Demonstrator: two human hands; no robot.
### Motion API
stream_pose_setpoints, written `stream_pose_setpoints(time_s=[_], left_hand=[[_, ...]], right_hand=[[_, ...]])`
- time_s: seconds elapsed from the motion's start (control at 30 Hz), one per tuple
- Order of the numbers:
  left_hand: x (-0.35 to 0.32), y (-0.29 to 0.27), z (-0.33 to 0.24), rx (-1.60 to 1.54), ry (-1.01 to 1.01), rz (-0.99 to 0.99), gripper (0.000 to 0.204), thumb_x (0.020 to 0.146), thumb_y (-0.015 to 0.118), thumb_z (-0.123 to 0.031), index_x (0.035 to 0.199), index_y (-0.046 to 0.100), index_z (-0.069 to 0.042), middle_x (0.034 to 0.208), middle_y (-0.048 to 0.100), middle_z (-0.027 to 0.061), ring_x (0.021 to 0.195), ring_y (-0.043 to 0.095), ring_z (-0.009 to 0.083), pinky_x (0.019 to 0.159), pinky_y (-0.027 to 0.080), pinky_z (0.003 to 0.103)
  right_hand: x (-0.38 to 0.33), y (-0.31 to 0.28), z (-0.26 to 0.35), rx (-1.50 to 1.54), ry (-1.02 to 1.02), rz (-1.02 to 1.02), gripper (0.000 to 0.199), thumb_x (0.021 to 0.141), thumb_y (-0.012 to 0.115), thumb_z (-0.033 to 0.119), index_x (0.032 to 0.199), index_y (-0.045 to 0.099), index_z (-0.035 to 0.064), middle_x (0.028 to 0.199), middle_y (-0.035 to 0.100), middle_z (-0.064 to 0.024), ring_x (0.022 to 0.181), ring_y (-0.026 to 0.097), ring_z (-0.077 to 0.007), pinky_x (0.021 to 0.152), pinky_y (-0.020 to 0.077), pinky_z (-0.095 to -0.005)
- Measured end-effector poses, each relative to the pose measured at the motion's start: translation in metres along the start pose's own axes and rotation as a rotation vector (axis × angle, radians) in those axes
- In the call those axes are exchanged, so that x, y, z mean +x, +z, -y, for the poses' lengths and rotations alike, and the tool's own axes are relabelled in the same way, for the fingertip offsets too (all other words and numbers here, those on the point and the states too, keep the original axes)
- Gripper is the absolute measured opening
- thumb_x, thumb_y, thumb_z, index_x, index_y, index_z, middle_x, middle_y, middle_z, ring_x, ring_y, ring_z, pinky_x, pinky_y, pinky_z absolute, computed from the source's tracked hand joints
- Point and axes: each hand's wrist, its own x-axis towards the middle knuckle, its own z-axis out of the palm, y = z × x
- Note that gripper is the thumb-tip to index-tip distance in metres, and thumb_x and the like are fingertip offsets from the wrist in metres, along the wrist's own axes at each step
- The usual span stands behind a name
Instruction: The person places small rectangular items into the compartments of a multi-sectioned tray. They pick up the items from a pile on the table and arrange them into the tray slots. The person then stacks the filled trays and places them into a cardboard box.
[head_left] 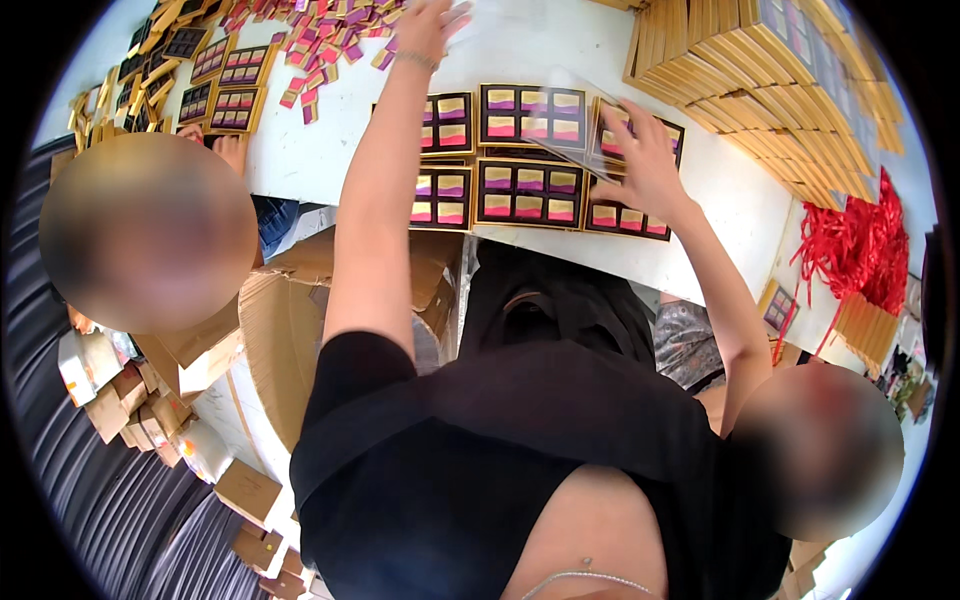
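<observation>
Several gold-rimmed dark boxes (528,195) lie in two rows before me, their compartments filled with small pieces wrapped in gold, pink and purple. Over the right part of the far row, my right hand (642,165) is closed on the edge of a clear plastic lid (565,125), which is tilted and see-through. The box at the far right (630,220) is partly covered by that hand. My left hand (428,32) is stretched to the far side of the table, beside the pile of wrapped pieces (335,40). Motion blur and the picture's edge obscure its fingers.
Tall stacks of gold-edged boxes (750,80) stand at the far right, with red ribbons (865,245) beside them. More filled boxes (245,65) lie at the far left near a co-worker's hand (230,150). An open cardboard carton (285,320) stands below the table's near edge.
</observation>
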Motion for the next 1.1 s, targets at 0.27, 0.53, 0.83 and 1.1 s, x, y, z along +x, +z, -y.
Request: stream_pose_setpoints(time_s=[0.27, 0.53, 0.83, 1.1], left_hand=[[-0.015, 0.030, -0.015, 0.589, 0.104, 0.255, 0.071, 0.080, 0.077, -0.039, 0.140, 0.050, -0.014, 0.138, 0.055, 0.0104, 0.126, 0.052, 0.0289, 0.104, 0.041, 0.042], [-0.105, 0.029, -0.051, 0.980, -0.137, 0.842, 0.098, 0.075, 0.077, -0.029, 0.153, 0.020, -0.016, 0.157, 0.031, 0.0070, 0.147, 0.025, 0.0254, 0.111, 0.005, 0.074], [-0.111, 0.033, -0.028, 1.082, 0.097, 0.808, 0.114, 0.067, 0.082, -0.044, 0.155, 0.014, -0.018, 0.159, 0.025, 0.0063, 0.147, 0.024, 0.0267, 0.104, 0.012, 0.081], [-0.101, 0.054, -0.046, 1.160, 0.160, 0.883, 0.106, 0.068, 0.083, -0.045, 0.153, 0.024, -0.025, 0.154, 0.027, 0.0082, 0.141, 0.031, 0.0254, 0.101, 0.021, 0.081]], right_hand=[[0.067, 0.041, -0.038, -0.258, -0.147, 0.195, 0.107, 0.064, 0.087, 0.042, 0.152, 0.027, 0.0275, 0.150, 0.031, -0.0152, 0.139, 0.031, -0.0330, 0.111, 0.0243, -0.0652], [0.083, 0.057, -0.028, -0.246, -0.105, 0.348, 0.103, 0.070, 0.082, 0.044, 0.153, 0.023, 0.0304, 0.153, 0.028, -0.0160, 0.141, 0.027, -0.0373, 0.110, 0.0221, -0.0673], [0.079, 0.065, -0.031, -0.352, -0.113, 0.360, 0.099, 0.074, 0.073, 0.058, 0.153, 0.026, 0.0201, 0.159, 0.018, -0.0176, 0.145, 0.018, -0.0430, 0.112, 0.0166, -0.0668], [0.180, 0.051, -0.094, -0.109, -0.180, 0.243, 0.094, 0.075, 0.073, 0.056, 0.150, 0.033, 0.0166, 0.157, 0.025, -0.0167, 0.144, 0.026, -0.0362, 0.109, 0.0254, -0.0641]])
